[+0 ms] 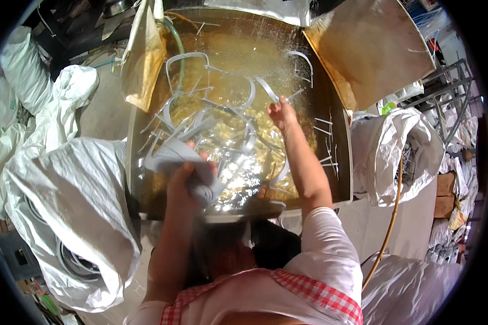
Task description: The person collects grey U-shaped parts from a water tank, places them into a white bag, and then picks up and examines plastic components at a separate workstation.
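Here, 1 large metal tub [341, 162] of yellowish liquid, centre and far, with many pale grey plastic strips [238, 116] floating and curling across it.

Left hand [187, 181]: closed around a bunch of grey strips [171, 154] at the tub's near-left edge, the bundle lifted clear of the liquid and blurred.

Right hand [282, 114]: reaching to the far right of the tub, fingers pinched on the end of 1 single strip [267, 89] that rises out of the liquid.

Handling, as judged: strips look thin, light and springy, bending into loops rather than snapping; wet, so likely slippery. A firm fist around the gathered middle suits the bunch; a loose strip is best taken by its end, where it stands above the surface.

Surroundings: 2 brown boards [374, 49] leaning at the far corners; white woven sack [76, 200] on the near left, with coiled strips showing in its mouth; another open sack [401, 151] to the right; a yellow cane [390, 216] leaning beside it.
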Available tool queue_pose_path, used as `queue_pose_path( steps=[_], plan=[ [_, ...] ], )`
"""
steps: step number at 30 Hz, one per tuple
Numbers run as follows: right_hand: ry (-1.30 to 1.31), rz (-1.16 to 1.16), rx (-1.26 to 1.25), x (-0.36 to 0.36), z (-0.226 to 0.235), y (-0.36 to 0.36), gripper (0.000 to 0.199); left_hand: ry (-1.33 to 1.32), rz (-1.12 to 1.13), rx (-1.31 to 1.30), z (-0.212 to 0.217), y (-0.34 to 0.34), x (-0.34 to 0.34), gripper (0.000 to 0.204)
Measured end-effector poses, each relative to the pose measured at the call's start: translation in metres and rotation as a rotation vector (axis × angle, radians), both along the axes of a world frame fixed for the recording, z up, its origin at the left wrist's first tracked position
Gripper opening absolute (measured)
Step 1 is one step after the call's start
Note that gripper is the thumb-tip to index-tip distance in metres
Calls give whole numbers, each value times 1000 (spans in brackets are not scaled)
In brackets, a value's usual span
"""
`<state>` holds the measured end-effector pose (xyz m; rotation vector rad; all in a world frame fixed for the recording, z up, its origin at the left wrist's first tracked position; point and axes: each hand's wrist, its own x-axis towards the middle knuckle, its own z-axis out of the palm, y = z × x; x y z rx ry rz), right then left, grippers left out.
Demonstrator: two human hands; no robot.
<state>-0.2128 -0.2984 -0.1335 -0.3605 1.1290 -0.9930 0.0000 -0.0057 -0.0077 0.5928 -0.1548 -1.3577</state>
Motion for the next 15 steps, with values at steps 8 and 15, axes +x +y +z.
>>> queue_pose_path(
  steps=[8, 15],
  plan=[
    [-208, -306, 66, 14, -123, -75, 59, 116, -50, 90, 2, 9, -4, 56],
    [128, -475, -381, 14, -70, -69, 16, 141, -46, 98, 4, 16, -4, 63]
  ],
)
